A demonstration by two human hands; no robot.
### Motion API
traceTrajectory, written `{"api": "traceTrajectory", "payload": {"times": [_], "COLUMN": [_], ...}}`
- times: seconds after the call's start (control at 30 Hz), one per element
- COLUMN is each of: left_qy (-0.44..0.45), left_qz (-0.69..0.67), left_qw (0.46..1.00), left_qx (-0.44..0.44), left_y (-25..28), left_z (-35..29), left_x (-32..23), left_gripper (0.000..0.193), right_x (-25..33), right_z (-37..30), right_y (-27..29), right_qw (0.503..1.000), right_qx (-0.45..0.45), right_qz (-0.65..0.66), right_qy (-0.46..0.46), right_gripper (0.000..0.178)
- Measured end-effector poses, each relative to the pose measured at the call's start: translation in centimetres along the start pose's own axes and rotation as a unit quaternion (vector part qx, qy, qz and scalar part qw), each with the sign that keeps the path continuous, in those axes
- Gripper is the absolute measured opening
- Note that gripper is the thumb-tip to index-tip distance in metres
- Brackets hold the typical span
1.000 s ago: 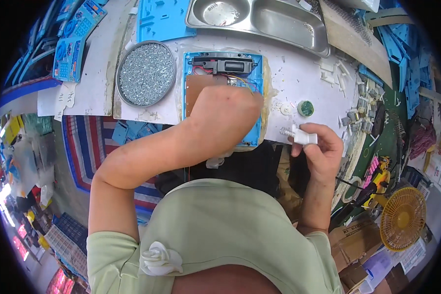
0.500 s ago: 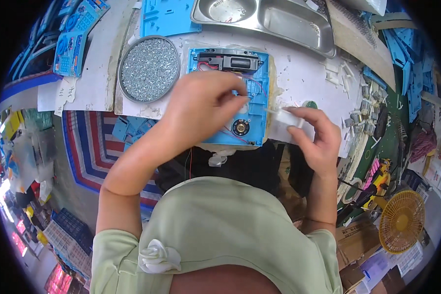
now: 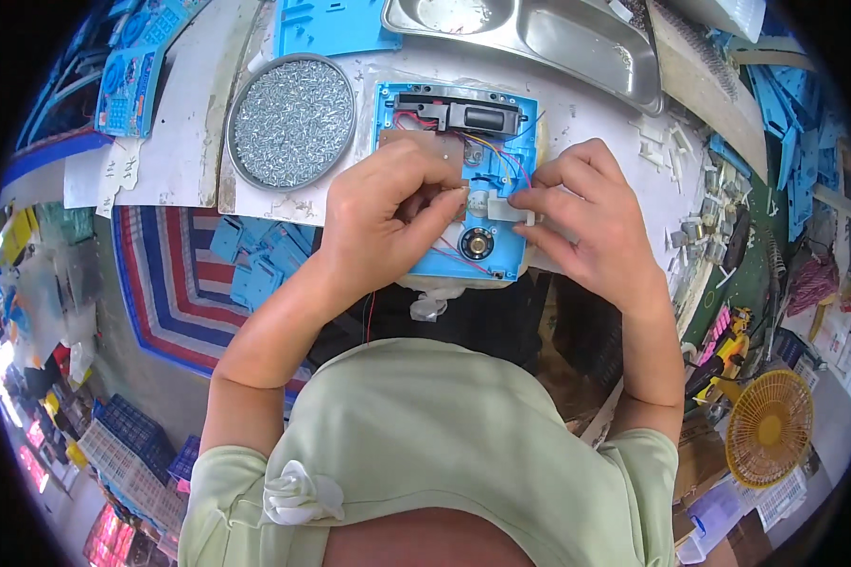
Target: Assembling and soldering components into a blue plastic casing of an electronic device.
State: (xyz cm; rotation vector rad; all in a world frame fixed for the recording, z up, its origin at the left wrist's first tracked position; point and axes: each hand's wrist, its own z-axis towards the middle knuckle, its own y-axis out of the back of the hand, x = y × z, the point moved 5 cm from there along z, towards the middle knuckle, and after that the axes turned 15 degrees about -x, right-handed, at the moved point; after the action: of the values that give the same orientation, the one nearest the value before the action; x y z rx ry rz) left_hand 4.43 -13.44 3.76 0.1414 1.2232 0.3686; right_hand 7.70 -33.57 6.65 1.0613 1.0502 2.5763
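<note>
A blue plastic casing [image 3: 510,260] lies open on the table, holding a black battery-box-like part [image 3: 482,117], a round speaker [image 3: 477,245] and thin coloured wires. Over its left half, my left hand [image 3: 380,210] has thumb and fingertips pinched together; whatever they hold is hidden. A brown board [image 3: 425,144] shows beyond its knuckles. My right hand [image 3: 598,219] reaches in from the right with closed fingertips gripping a small white plastic piece [image 3: 507,209]. That piece is over the casing, just above the speaker in the picture.
A round tray of small screws [image 3: 291,123] stands left of the casing. Beyond are a blue panel [image 3: 336,28] and a steel compartment tray [image 3: 586,52]. White plastic bits [image 3: 667,146] and metal parts [image 3: 714,227] lie to the right. A yellow fan [image 3: 771,428] is at lower right.
My right hand has moved left with the white piece, from beside the casing to over it. My left hand stays pinched over the casing, and the brown board shows more.
</note>
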Motion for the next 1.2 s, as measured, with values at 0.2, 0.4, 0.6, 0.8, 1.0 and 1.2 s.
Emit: {"api": "traceTrajectory", "payload": {"times": [0.2, 0.4, 0.6, 0.8, 1.0, 1.2], "left_qy": [-0.006, -0.016, -0.036, -0.034, -0.035, -0.058], "left_qz": [-0.009, -0.001, 0.035, 0.025, 0.031, 0.038], "left_qw": [1.0, 1.0, 0.999, 0.999, 0.997, 0.994], "left_qx": [-0.002, 0.002, 0.01, 0.032, 0.054, 0.087], "left_y": [0.0, -0.1, 0.4, 0.0, -0.1, -0.3], "left_z": [-0.1, 0.1, 0.1, 0.1, 0.4, 1.1], "left_x": [0.1, 0.1, 0.0, -0.3, -0.6, -2.6], "left_gripper": [0.014, 0.013, 0.013, 0.012, 0.01, 0.009], "right_x": [-1.6, 0.1, -0.3, -7.0, -8.0, -10.4], "right_z": [-2.5, -0.9, -2.6, -12.0, -13.6, -10.6], "right_y": [-1.9, -2.7, -0.1, 14.6, 12.8, 12.0], "right_qw": [0.99, 0.996, 0.986, 0.806, 0.824, 0.841], "right_qx": [-0.097, 0.018, -0.088, -0.118, -0.125, -0.11], "right_qz": [0.084, -0.034, 0.052, -0.452, -0.409, -0.281], "right_qy": [-0.061, -0.079, -0.128, -0.363, -0.371, -0.449], "right_gripper": [0.037, 0.026, 0.035, 0.02, 0.023, 0.028]}}
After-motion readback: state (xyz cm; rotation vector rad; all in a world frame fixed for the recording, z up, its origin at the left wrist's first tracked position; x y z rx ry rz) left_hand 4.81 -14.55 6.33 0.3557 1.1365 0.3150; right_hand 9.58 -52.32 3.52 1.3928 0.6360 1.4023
